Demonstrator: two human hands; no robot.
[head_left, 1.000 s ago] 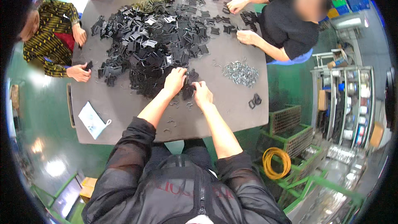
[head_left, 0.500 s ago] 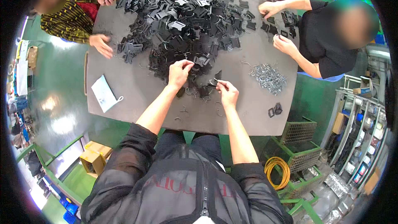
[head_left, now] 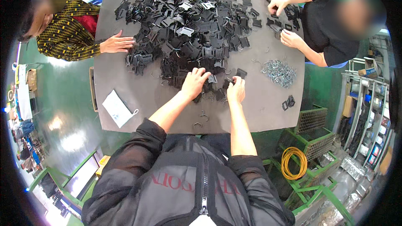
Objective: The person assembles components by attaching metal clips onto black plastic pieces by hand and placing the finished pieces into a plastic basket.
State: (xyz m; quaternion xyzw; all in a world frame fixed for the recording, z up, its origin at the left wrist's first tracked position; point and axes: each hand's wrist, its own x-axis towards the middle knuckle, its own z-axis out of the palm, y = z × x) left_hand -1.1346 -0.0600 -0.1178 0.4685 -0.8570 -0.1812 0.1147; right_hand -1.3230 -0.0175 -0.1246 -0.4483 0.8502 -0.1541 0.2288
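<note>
Head view: before me on the broad grey tabletop [head_left: 268, 113] lies a loose heap of flat black plastic-looking buckle pieces [head_left: 184, 30], piled thick in the middle, many with slots and notched edges, a few catching the light almost silver. My left hand [head_left: 195, 83] rests at the heap's near edge, fingers partly bent and a little spread, their tips at the pieces; whether they grip one I cannot tell. My right hand [head_left: 236, 91] is just beside it, apart from the left, with thumb and fingertips pinched together on a small black piece [head_left: 226, 83], mostly hidden. Just beyond those fingertips lies a single flat black buckle piece [head_left: 241, 73] on the bare tabletop. Thin bent silvery metal hooks [head_left: 197, 124] lie nearer my body, and a mound of shiny silver metal hooks [head_left: 279, 73] sits to the right.
</note>
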